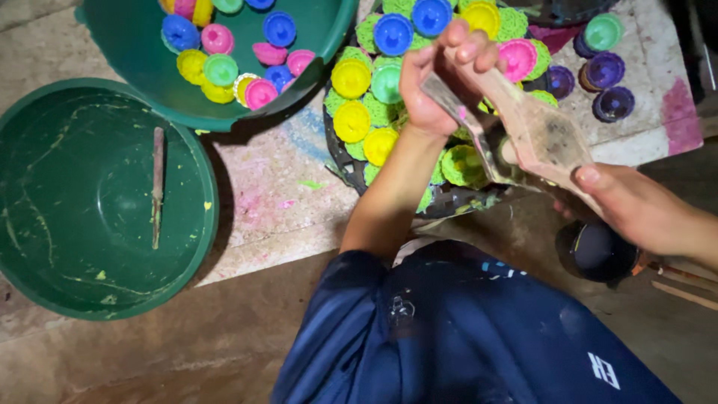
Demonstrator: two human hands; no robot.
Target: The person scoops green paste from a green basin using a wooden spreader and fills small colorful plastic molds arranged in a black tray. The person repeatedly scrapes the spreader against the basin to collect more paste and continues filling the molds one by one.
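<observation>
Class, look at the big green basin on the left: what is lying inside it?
Inside the green basin lies one thin stick, amid yellow paint smears. Nothing covers the bottom; its left rim is cut off by the picture's edge.

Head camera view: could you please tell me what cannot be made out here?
- The tray under the coloured cups: hidden by cups and the left hand.
- The flat tool: its handle end is covered by the right hand.
- The upper green tub: cut off by the top edge.
</observation>
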